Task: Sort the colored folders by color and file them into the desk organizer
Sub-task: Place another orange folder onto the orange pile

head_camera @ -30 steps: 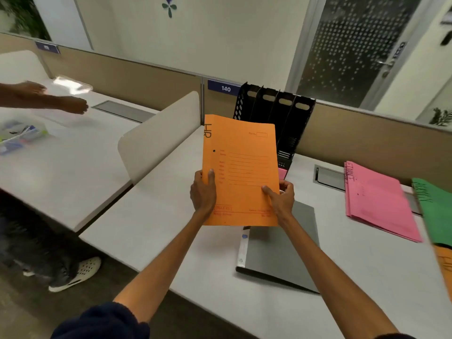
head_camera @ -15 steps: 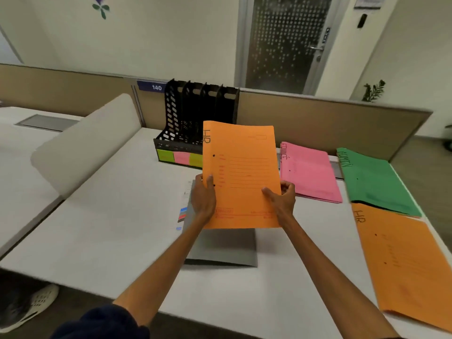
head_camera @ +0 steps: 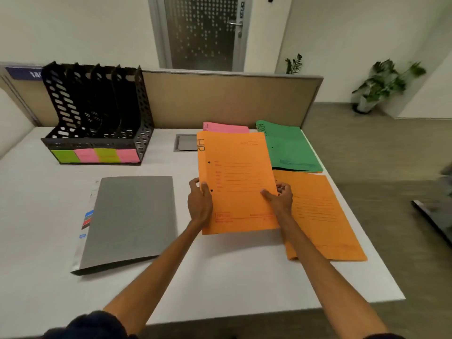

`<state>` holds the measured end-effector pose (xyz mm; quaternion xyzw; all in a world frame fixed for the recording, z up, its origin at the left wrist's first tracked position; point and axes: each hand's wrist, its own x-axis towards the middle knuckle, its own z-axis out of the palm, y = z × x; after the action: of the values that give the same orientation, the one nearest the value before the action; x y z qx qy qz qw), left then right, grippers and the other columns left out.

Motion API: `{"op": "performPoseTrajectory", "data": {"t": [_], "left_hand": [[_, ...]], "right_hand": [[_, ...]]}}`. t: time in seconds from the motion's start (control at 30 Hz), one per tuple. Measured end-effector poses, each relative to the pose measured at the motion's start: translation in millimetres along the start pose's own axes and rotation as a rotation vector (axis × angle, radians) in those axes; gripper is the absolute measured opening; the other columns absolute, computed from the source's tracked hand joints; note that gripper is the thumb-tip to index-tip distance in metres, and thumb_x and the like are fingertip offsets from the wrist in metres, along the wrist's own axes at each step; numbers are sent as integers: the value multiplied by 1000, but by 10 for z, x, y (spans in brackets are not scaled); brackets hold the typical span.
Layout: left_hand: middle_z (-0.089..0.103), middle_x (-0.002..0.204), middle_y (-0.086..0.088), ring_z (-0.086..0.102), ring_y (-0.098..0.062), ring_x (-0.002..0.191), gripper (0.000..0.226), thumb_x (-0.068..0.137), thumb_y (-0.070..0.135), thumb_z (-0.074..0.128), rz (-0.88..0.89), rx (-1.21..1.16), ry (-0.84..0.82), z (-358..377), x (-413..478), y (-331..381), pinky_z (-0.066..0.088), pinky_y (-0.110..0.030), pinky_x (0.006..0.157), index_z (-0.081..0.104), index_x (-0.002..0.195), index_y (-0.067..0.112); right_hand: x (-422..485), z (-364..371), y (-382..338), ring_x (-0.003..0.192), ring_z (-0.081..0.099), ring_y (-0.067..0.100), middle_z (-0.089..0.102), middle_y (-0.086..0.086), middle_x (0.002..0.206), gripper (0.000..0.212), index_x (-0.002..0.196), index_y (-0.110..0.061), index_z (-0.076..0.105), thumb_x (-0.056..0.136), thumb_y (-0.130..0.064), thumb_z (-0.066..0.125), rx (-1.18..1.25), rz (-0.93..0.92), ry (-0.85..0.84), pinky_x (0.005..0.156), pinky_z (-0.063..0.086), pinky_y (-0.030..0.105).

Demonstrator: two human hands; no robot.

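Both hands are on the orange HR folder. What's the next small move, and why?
Probably ease the held orange folder right and down onto the flat orange folder: same colour, just beside it. The left hand and right hand grip its side edges.

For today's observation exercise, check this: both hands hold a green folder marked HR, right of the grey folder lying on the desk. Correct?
Wrong colour: the head view shows the HR folder in the left hand and right hand is orange, not green. It is indeed right of the grey folder lying on the desk.
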<state>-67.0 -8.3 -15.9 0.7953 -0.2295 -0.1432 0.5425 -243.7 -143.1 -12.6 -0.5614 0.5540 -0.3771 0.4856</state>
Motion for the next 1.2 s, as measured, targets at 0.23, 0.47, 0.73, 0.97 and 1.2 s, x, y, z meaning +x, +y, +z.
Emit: {"op": "performPoseTrajectory", "data": {"t": [0.23,0.47,0.73,0.97,1.2], "left_hand": [[51,125,-7,54,-22,110,33,98,30,47,60,33,-228,889,-378,254,45,-34,89,49,126,11],[60,125,-13,60,-29,112,37,100,30,48,127,37,-525,1434,-733,345,52,-41,94,54,125,3],[57,121,-12,58,-27,108,37,96,33,52,171,300,-713,1677,-903,357,51,-46,92,53,123,8],[54,123,-13,58,-29,108,51,94,49,50,220,520,-787,1775,-893,288,51,-47,90,47,125,9],[56,128,-13,59,-29,112,56,92,48,56,172,487,-858,1808,-813,332,52,-49,93,47,130,7]], "right_hand": [[344,-1066,283,113,55,28,57,13,124,55,122,-4,50,77,-14,80,-151,47,145,88,46,36],[414,-1736,600,110,58,30,60,13,122,49,120,-8,52,79,-15,78,-203,129,236,83,43,32],[548,-2124,822,105,61,32,63,13,120,49,117,-10,53,77,-20,79,-319,195,243,85,47,40],[625,-2170,892,129,48,30,50,12,139,62,137,-12,46,83,-26,74,-524,155,89,107,39,44],[551,-1966,935,142,30,31,36,11,152,67,146,-15,40,89,-42,64,-843,140,-9,115,23,52]]}}
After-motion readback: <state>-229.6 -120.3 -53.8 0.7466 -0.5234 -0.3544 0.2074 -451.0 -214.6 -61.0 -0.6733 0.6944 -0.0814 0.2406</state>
